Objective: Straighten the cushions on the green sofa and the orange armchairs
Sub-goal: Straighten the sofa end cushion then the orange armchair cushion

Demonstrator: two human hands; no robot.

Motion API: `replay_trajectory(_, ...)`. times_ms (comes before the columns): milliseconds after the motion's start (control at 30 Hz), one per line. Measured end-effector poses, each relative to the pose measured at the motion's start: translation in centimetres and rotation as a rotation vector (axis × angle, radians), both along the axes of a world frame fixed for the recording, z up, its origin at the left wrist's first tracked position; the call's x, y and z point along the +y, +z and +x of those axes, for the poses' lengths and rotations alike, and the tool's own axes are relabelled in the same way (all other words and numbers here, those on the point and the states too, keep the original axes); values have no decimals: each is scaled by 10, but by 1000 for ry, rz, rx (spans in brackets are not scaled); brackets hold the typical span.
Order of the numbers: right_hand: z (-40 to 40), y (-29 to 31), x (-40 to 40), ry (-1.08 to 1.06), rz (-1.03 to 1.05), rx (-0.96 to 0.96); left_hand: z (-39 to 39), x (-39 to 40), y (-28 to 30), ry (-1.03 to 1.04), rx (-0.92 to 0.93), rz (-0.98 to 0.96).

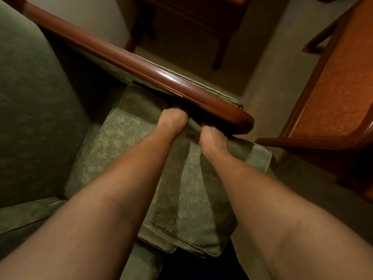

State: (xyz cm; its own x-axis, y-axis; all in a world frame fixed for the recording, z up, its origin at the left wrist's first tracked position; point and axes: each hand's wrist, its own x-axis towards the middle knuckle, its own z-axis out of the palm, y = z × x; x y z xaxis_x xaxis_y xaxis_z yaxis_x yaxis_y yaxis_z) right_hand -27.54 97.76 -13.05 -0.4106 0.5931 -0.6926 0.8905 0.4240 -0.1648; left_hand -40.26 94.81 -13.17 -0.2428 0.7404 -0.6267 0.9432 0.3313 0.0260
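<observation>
A green patterned seat cushion (121, 150) lies on the green sofa, its right edge against the polished wooden armrest (161, 77). My left hand (172, 122) and my right hand (212, 141) both reach to that edge, side by side. Their fingers are tucked under the armrest, between it and the cushion, and are hidden there. The plain green back cushion (30, 102) stands at the left. An orange armchair (339, 93) with a wooden frame is at the right.
A second green seat cushion (24, 217) shows at the lower left. A dark wooden piece of furniture with legs (201, 21) stands on the beige carpet beyond the armrest. A narrow strip of carpet (268, 85) separates sofa and armchair.
</observation>
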Motion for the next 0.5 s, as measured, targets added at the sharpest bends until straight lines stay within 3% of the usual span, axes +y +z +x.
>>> replay_trajectory(167, -14, 43, -21, 145, 176, 115, -17, -30, 39, -2, 50, 146)
replay_trajectory(333, -42, 114, -75, 305, 239, 246, -47, -104, 114, 47, 125, 229)
replay_trajectory(500, -68, 201, -150, 538, 256, 375, -69, -208, 202, 261, 118, 274)
